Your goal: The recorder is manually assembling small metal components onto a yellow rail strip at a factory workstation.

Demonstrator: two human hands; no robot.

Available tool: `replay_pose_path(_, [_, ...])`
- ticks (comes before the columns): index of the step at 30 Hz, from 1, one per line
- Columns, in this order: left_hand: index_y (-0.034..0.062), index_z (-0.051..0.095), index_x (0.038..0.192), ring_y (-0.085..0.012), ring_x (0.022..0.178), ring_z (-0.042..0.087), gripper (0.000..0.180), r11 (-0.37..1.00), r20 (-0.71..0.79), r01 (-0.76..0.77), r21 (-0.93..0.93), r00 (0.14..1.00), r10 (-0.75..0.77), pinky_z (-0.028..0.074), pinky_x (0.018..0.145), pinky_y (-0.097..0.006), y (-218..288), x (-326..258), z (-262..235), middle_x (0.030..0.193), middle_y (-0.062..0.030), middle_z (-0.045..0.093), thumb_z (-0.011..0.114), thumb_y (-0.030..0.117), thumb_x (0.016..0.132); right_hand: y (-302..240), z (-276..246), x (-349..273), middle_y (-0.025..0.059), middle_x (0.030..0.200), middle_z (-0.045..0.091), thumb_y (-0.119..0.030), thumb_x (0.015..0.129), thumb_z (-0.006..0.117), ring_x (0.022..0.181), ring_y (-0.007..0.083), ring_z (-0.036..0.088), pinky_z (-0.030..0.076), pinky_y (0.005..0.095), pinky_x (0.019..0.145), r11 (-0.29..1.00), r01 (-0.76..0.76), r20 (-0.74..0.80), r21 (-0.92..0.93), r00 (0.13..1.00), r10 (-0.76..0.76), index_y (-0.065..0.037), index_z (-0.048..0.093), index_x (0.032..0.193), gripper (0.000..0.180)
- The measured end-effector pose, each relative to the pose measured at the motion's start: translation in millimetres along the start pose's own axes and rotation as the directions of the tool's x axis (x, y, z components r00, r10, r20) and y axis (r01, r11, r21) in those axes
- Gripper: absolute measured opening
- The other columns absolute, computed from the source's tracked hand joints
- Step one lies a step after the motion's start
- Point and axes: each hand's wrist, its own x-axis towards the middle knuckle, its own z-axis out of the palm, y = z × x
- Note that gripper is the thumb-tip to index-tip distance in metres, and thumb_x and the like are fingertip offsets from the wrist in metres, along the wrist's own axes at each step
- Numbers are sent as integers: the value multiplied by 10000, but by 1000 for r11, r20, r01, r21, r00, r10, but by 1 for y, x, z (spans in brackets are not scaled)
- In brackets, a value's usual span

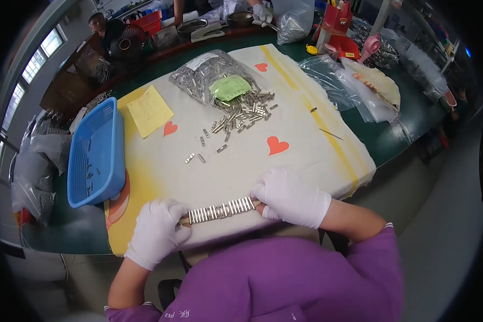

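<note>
A row of small shiny metal parts lies side by side like a band near the front edge of the padded cloth. My left hand, in a white glove with bare fingertips, pinches its left end. At the right end, my gloved right hand grips it the same way. Beyond my hands a pile of similar metal pieces spills from a clear plastic bag with a green slip on it. A few loose pieces lie nearer to me.
To the left, a blue plastic basket holds a few pieces. A yellow paper lies beside it on the cloth. Filled bags stand at far left. Clear bags lie at right. Across the table, another person's gloved hand shows.
</note>
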Motion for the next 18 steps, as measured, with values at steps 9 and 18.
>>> replay_pose_path(9, [62,603,902,-328,850,608,235,999,-224,-6,-54,975,-7,498,754,-426,-37,3,-17,871,-116,614,719,96,701,-5,-37,51,197,899,643,-105,820,670,851,387,629,513,431,737,987,-116,143,110,985,100,-1,604,1019,234])
replay_pose_path(18, [12,528,1245,-335,1120,584,534,952,-632,194,238,775,0,451,1004,-383,-148,9,-110,1197,-183,581,736,76,757,-51,-85,236,43,842,570,-101,917,463,776,122,551,473,261,767,680,-31,-57,733,993,107,-2,542,1172,284])
